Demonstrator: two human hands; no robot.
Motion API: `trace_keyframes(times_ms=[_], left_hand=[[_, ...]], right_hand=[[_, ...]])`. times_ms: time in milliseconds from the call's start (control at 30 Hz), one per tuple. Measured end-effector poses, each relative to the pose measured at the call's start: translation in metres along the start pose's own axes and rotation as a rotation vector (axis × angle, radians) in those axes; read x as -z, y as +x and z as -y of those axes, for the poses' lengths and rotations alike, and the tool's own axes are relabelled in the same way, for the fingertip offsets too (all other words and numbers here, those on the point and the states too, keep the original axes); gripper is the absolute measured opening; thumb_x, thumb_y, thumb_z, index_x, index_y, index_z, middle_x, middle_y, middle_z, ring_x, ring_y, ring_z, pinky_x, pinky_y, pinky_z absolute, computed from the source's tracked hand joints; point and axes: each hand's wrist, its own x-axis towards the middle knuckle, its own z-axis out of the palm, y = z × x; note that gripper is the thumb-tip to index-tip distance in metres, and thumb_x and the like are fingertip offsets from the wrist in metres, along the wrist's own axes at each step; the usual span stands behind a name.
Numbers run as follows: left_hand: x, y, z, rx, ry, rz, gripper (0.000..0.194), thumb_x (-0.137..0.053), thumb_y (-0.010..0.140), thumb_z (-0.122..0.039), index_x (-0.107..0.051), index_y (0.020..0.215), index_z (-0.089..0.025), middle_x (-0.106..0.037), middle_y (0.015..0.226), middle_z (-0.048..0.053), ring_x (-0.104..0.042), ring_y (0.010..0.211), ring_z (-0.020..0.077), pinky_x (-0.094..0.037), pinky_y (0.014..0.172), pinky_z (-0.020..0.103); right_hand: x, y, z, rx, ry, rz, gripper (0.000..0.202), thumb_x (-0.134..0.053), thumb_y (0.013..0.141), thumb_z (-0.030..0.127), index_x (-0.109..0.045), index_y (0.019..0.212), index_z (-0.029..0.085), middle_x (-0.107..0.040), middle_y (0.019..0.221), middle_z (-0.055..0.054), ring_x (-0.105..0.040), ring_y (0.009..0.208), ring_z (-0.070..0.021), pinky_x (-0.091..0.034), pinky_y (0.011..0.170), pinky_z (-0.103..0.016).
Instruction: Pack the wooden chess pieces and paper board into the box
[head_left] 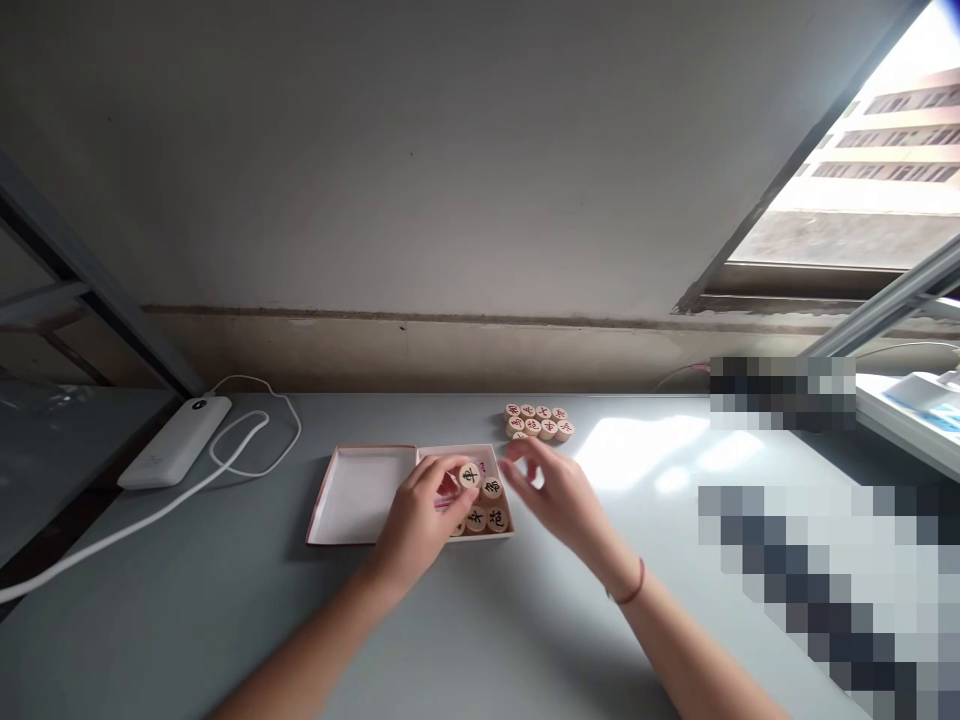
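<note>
Game piece point(469, 475), round and wooden with a black character on top, is pinched between the thumb and fingers of the left hand point(426, 503) in the head view, at that hand's two o'clock and above the tray point(480, 539) of a shallow box. From the right hand point(553, 488), the pinched piece lies at nine o'clock, near but apart. That right hand is loosely curled beside the tray's edge, thumb and forefinger spread around a gap; a thin red bracelet point(640, 588) circles its wrist. More pieces with black characters point(496, 519) sit in the tray, from the held one's four o'clock round to six. The box's lid point(356, 497) lies flat on the worktop point(487, 640), at the tray's nine o'clock. Pieces with red characters point(532, 426) stand grouped at the right hand's twelve o'clock. A white power bank point(176, 443) rests between nine and ten o'clock of the box.
</note>
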Motion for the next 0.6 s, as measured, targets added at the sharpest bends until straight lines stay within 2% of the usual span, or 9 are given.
trace_keyframes(times_ms=[100, 200, 267, 367, 467, 600], left_hand=[[-0.004, -0.003, -0.003, -0.159, 0.109, 0.009, 0.019, -0.055, 0.091, -0.027, -0.059, 0.109, -0.021, -0.066, 0.098, 0.005, -0.065, 0.083, 0.0165, -0.056, 0.076, 0.029], [-0.005, -0.004, -0.001, -0.242, 0.183, 0.018, 0.022, -0.051, 0.093, -0.026, -0.057, 0.114, -0.021, -0.067, 0.101, 0.006, -0.064, 0.09, 0.0178, -0.055, 0.08, 0.03], [-0.005, -0.002, 0.003, -0.27, 0.27, 0.058, 0.028, -0.051, 0.094, -0.025, -0.056, 0.12, -0.02, -0.066, 0.108, 0.008, -0.063, 0.098, 0.0203, -0.053, 0.085, 0.033], [-0.005, 0.003, 0.011, -0.258, 0.437, 0.147, 0.031, -0.049, 0.094, -0.025, -0.056, 0.125, -0.019, -0.064, 0.118, 0.009, -0.059, 0.106, 0.0234, -0.05, 0.09, 0.038], [-0.007, 0.006, 0.016, -0.235, 0.562, 0.21, 0.029, -0.046, 0.096, -0.026, -0.06, 0.122, -0.022, -0.063, 0.122, 0.008, -0.059, 0.109, 0.0236, -0.046, 0.09, 0.038], [-0.01, 0.006, 0.015, -0.22, 0.583, 0.259, 0.026, -0.044, 0.097, -0.026, -0.063, 0.114, -0.024, -0.068, 0.114, 0.004, -0.061, 0.105, 0.02, -0.041, 0.089, 0.035]], right_hand=[[-0.006, -0.011, 0.029, 0.044, 0.217, 0.071, 0.021, -0.053, 0.088, 0.04, -0.059, 0.097, 0.022, -0.069, 0.087, -0.004, -0.058, 0.066, -0.0129, -0.045, 0.057, -0.022], [-0.006, -0.013, 0.031, 0.011, 0.237, 0.045, 0.017, -0.054, 0.087, 0.035, -0.061, 0.095, 0.022, -0.069, 0.081, -0.002, -0.059, 0.063, -0.0128, -0.046, 0.057, -0.022], [-0.001, -0.008, 0.018, -0.034, 0.148, 0.007, 0.017, -0.053, 0.086, 0.033, -0.062, 0.095, 0.021, -0.069, 0.08, -0.003, -0.062, 0.065, -0.0143, -0.046, 0.058, -0.023], [0.01, 0.002, -0.013, -0.13, -0.109, -0.075, 0.021, -0.05, 0.085, 0.032, -0.063, 0.098, 0.022, -0.07, 0.084, -0.005, -0.065, 0.069, -0.018, -0.045, 0.059, -0.026], [0.015, 0.007, -0.039, -0.228, -0.294, -0.013, 0.022, -0.048, 0.086, 0.031, -0.059, 0.103, 0.024, -0.072, 0.089, -0.004, -0.065, 0.066, -0.0187, -0.041, 0.055, -0.026], [0.008, 0.006, -0.051, -0.287, -0.414, 0.082, 0.02, -0.051, 0.084, 0.027, -0.054, 0.104, 0.023, -0.071, 0.088, -0.004, -0.063, 0.064, -0.0193, -0.035, 0.051, -0.025]])
